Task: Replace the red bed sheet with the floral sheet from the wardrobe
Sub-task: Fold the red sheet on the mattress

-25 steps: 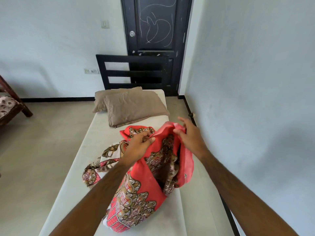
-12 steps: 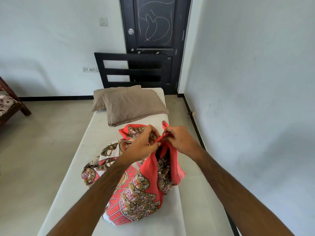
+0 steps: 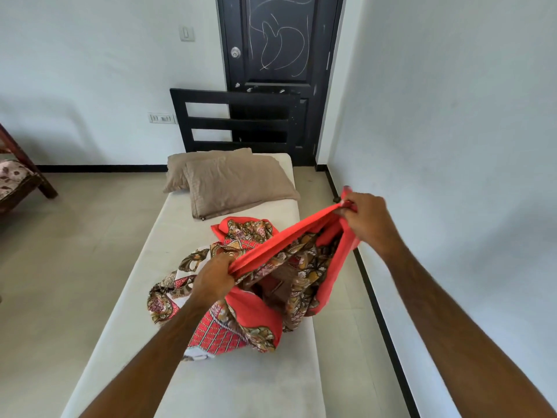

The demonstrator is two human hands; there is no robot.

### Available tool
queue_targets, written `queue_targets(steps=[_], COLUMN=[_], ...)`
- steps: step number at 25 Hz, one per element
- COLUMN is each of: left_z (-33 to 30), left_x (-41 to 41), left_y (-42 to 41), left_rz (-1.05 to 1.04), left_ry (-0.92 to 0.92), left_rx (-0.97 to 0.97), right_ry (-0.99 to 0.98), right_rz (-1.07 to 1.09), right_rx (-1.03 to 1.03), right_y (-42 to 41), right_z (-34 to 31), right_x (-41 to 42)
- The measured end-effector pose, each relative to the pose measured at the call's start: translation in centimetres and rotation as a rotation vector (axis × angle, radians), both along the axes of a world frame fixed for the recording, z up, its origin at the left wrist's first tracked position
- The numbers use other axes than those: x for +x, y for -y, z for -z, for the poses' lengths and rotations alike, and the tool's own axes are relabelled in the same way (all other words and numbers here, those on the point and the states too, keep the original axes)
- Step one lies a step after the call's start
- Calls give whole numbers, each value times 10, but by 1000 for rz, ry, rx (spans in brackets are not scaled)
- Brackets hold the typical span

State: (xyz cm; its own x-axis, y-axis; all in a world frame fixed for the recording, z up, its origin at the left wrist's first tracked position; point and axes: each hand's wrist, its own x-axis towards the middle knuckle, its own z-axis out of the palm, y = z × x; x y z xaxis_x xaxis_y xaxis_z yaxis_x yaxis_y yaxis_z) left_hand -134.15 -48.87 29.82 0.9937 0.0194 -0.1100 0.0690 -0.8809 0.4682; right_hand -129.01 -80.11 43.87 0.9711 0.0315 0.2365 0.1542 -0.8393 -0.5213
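Both hands (image 3: 214, 279) (image 3: 369, 220) grip the crumpled floral sheet's (image 3: 256, 312) taut red hem.

Both hands grip the red border of the floral sheet (image 3: 256, 285): left hand (image 3: 212, 280) low near mattress centre, right hand (image 3: 366, 220) higher toward the wall, edge stretched taut between them. Rest of sheet bunched on the bare white mattress (image 3: 241, 384). Two tan pillows (image 3: 232, 182) at the black headboard (image 3: 238, 122), black door (image 3: 278, 55) behind.

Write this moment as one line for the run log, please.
left hand grips red floral cotton sheet edge | right hand grips same edge, stretched taut | bare white mattress under sheet
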Motion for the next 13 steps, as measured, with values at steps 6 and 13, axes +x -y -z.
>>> queue_targets(steps=[6,13], left_z=[-30,-47], left_x=[-1,8], left_y=[-7,25], left_rz=[41,42], left_ry=[-186,167], left_rx=[-885,-773], right_ry=[-48,-120], right_rz=[159,66], right_rx=[129,254], right_y=[26,-7], right_z=[8,31], right_x=[11,-10])
